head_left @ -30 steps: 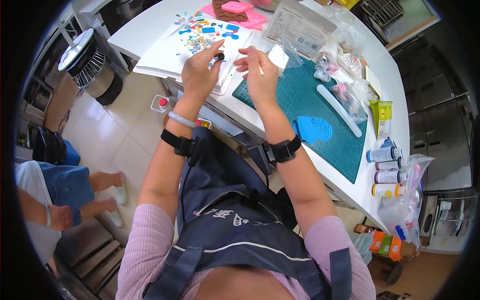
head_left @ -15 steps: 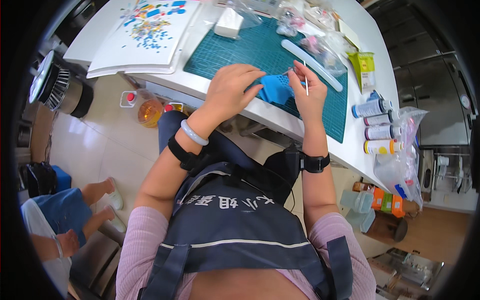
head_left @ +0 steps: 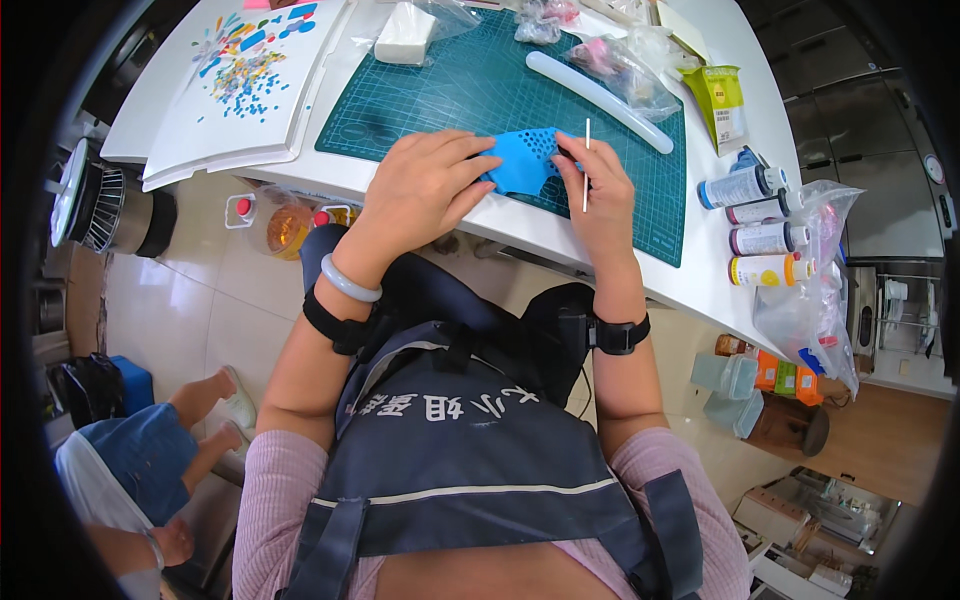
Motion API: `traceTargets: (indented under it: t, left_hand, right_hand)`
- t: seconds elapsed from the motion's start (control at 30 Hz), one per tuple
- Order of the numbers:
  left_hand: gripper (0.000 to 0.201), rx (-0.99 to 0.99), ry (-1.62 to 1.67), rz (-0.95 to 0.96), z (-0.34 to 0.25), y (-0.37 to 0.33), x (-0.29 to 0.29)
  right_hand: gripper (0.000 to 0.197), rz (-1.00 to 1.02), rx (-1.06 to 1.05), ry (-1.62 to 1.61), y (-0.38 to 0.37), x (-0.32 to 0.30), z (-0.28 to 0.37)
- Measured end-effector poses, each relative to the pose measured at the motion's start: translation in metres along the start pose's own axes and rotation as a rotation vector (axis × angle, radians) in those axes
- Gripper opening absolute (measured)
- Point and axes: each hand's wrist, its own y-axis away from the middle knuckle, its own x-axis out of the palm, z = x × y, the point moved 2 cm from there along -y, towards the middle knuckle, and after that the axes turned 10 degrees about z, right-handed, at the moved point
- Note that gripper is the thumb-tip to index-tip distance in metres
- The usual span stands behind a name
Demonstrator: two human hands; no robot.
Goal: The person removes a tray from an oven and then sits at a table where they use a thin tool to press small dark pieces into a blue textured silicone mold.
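Observation:
A thin, soft blue sheet [head_left: 520, 172] with many small round holes punched in its right part is held up over the near edge of a green cutting mat [head_left: 400, 108]. My left hand [head_left: 420, 188] has its fingertips closed on the sheet's left edge; the thumb is partly hidden. At the other edge, my right hand [head_left: 602, 190] pinches the sheet between thumb and fingers. A slim white stick [head_left: 587, 133] stands out above and below the right fingers, held along with the sheet.
A pale rolling pin [head_left: 600, 102] and bagged items [head_left: 625, 70] lie on the mat's far right. Back left are a white block [head_left: 405, 36] and a white board [head_left: 190, 150] bearing colourful cut-outs. Bottles [head_left: 735, 188] and a green pouch [head_left: 716, 105] stand right.
The blue sheet is now spread flatter between my hands, and more of its holes show. Both hands have shifted slightly left in the picture; the view itself has moved too.

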Motion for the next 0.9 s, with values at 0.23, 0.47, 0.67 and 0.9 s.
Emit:
traceTargets:
  t: [0.23, 0.47, 0.67, 0.9]
  left_hand:
    - [0.023, 0.000, -0.014, -0.015, 0.0020, -0.0002, 0.0023]
    - [0.020, 0.001, -0.032, -0.040, 0.0027, 0.0017, 0.0033]
    - [0.020, -0.006, -0.029, -0.039, 0.0020, 0.0020, 0.0032]
    - [0.020, -0.008, -0.028, -0.041, 0.0024, 0.0021, 0.0040]
  right_hand:
    - [0.022, 0.035, -0.034, 0.090, -0.0005, 0.0051, -0.0014]
    - [0.021, 0.077, -0.061, 0.135, -0.0043, 0.0053, 0.0042]
    - [0.021, 0.070, -0.015, 0.076, -0.0030, 0.0048, 0.0045]
    - [0.021, 0.055, -0.058, 0.146, -0.0032, 0.0059, 0.0025]
